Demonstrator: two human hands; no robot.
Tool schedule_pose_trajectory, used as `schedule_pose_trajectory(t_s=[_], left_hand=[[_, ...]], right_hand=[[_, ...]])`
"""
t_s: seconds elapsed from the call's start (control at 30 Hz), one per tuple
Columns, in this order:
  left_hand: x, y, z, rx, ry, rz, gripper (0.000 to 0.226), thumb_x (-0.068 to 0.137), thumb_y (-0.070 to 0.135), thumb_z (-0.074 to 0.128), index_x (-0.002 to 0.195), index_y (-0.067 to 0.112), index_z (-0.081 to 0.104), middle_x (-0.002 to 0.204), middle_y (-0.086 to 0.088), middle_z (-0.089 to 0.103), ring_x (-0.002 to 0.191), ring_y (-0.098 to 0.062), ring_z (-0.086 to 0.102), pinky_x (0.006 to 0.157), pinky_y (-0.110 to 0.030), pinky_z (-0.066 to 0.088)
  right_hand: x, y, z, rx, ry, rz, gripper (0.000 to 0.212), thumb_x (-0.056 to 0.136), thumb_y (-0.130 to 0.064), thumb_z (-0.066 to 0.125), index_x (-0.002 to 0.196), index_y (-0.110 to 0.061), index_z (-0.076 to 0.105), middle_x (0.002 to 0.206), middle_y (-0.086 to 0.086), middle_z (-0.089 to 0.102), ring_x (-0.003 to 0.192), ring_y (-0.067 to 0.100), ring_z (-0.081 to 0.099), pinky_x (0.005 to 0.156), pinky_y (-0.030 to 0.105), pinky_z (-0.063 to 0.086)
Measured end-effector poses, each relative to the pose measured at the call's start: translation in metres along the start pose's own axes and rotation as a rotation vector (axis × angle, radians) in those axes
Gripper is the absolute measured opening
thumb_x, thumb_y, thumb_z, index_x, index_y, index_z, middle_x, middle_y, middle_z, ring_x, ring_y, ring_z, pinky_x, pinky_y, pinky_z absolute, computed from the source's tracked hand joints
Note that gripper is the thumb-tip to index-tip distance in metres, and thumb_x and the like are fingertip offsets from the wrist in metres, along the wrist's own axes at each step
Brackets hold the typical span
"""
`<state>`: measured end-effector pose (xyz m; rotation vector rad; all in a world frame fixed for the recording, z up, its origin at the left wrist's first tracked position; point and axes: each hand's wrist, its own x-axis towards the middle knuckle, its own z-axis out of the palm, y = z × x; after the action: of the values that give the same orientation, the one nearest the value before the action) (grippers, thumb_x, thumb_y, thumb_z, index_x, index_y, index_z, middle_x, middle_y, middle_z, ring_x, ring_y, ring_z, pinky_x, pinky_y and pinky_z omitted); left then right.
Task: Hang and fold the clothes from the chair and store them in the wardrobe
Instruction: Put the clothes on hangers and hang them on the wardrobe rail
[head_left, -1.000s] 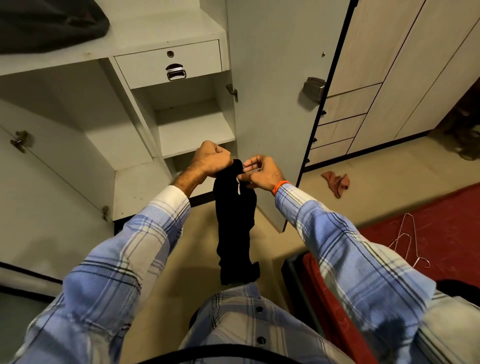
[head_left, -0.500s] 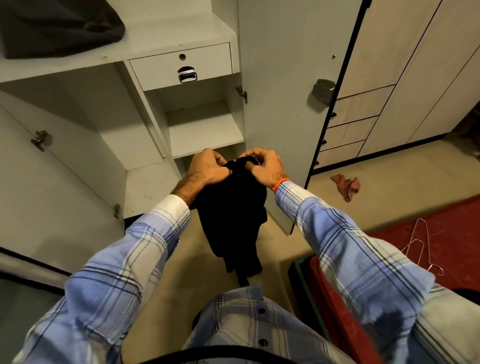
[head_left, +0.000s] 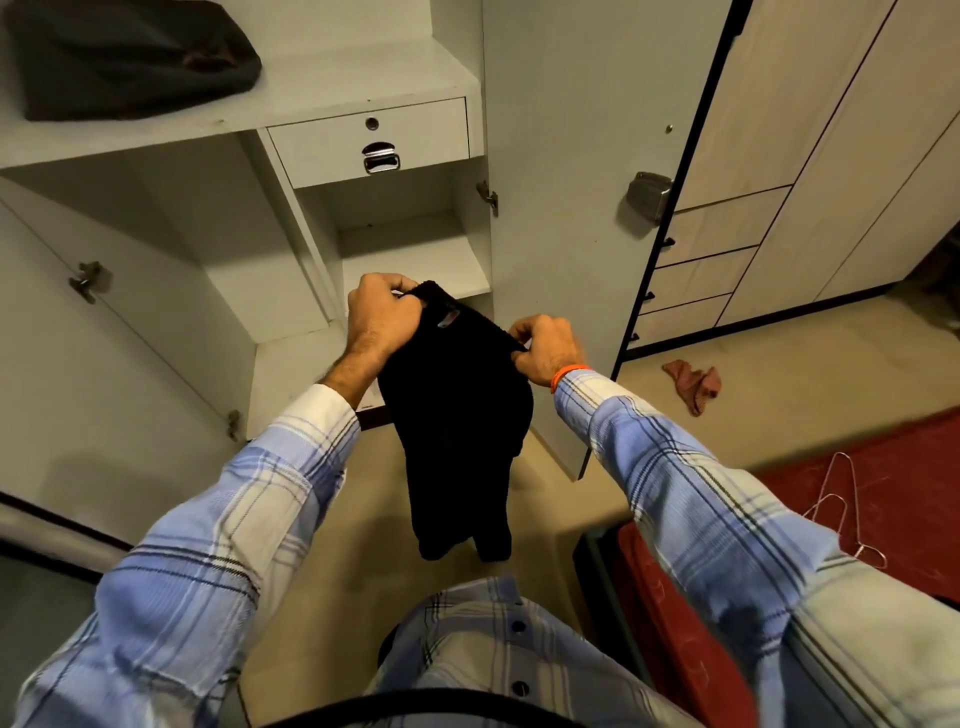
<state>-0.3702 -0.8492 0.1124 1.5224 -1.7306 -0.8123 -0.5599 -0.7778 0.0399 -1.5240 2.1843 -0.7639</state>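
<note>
Black garment hangs in front of the open wardrobe, held up by its top edge: your left hand grips the left corner, your right hand pinches the right. A dark folded cloth lies on the upper shelf; wire hangers rest on the red bed, near right

A home bedroom: open wardrobe, red bed.
</note>
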Motion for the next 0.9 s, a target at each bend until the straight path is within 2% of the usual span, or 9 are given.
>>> schedule_pose_trajectory(t_s=[0.1,0.2,0.3,0.47,0.53,0.63,0.7,0.8,0.9], left_hand=[[0.008,-0.009,-0.015,0.035,0.032,-0.011,0.018,0.085,0.011,0.060,0.091,0.018,0.075,0.108,-0.003,0.071,0.100,-0.021,0.065,0.093,-0.031,0.053],[0.016,-0.023,-0.030,0.122,0.063,-0.020,0.022,0.083,0.008,0.058,0.087,0.020,0.076,0.101,-0.005,0.073,0.098,-0.025,0.066,0.092,-0.033,0.054],[0.019,-0.037,-0.036,0.206,0.045,-0.032,0.023,0.082,0.004,0.060,0.081,0.020,0.075,0.094,-0.005,0.073,0.095,-0.025,0.067,0.090,-0.035,0.055],[0.022,-0.055,-0.031,0.324,0.021,-0.031,0.019,0.082,0.006,0.064,0.083,0.021,0.075,0.100,-0.007,0.073,0.099,-0.029,0.065,0.092,-0.034,0.053],[0.021,-0.057,-0.030,0.406,0.035,-0.058,0.015,0.082,0.011,0.064,0.090,0.019,0.074,0.105,-0.013,0.070,0.101,-0.036,0.063,0.090,-0.036,0.053],[0.017,-0.054,-0.029,0.541,0.082,-0.105,0.025,0.083,0.016,0.061,0.103,0.003,0.068,0.109,-0.022,0.065,0.101,-0.042,0.060,0.083,-0.039,0.051],[0.014,-0.049,-0.027,0.519,0.079,-0.160,0.022,0.085,0.018,0.059,0.097,0.000,0.065,0.104,-0.021,0.065,0.092,-0.039,0.064,0.075,-0.036,0.051],[0.016,-0.042,-0.026,0.329,-0.021,-0.303,0.013,0.084,0.015,0.059,0.088,0.003,0.063,0.092,-0.015,0.070,0.061,-0.029,0.069,0.051,-0.027,0.054],[0.023,-0.044,-0.024,0.022,-0.087,-0.410,0.022,0.084,0.006,0.062,0.104,-0.003,0.060,0.099,-0.020,0.068,0.061,-0.036,0.071,0.047,-0.038,0.059]], right_hand=[[-0.005,0.008,-0.005,-0.058,0.003,0.064,0.025,0.081,-0.015,0.065,0.103,-0.023,0.072,0.108,0.005,0.070,0.100,0.028,0.065,0.091,0.036,0.053],[-0.003,0.019,-0.016,-0.046,0.059,0.119,0.023,0.079,-0.014,0.064,0.097,-0.026,0.073,0.105,0.003,0.071,0.099,0.027,0.066,0.090,0.036,0.054],[-0.002,0.022,-0.030,-0.043,0.077,0.153,0.023,0.080,-0.014,0.064,0.096,-0.027,0.074,0.101,0.001,0.071,0.096,0.025,0.065,0.083,0.029,0.050],[0.004,0.022,-0.046,-0.048,0.137,0.196,0.024,0.078,-0.016,0.064,0.096,-0.028,0.074,0.100,0.001,0.071,0.097,0.026,0.065,0.078,0.027,0.044],[0.006,0.024,-0.050,-0.031,0.141,0.216,0.024,0.078,-0.015,0.063,0.095,-0.027,0.075,0.099,0.002,0.071,0.097,0.027,0.065,0.079,0.028,0.046],[0.007,0.023,-0.054,-0.031,0.147,0.248,0.025,0.079,-0.016,0.062,0.097,-0.027,0.075,0.100,0.002,0.070,0.097,0.027,0.063,0.081,0.029,0.045],[0.009,0.023,-0.054,0.004,0.162,0.267,0.023,0.080,-0.016,0.061,0.096,-0.024,0.075,0.096,0.004,0.068,0.093,0.027,0.063,0.082,0.029,0.047],[0.011,0.021,-0.054,0.078,0.194,0.289,0.020,0.080,-0.015,0.056,0.088,-0.017,0.075,0.088,0.008,0.071,0.084,0.029,0.066,0.085,0.032,0.055],[0.012,0.016,-0.056,0.192,0.204,0.344,0.024,0.079,-0.011,0.050,0.080,-0.013,0.074,0.077,0.008,0.072,0.067,0.028,0.071,0.072,0.034,0.061]])
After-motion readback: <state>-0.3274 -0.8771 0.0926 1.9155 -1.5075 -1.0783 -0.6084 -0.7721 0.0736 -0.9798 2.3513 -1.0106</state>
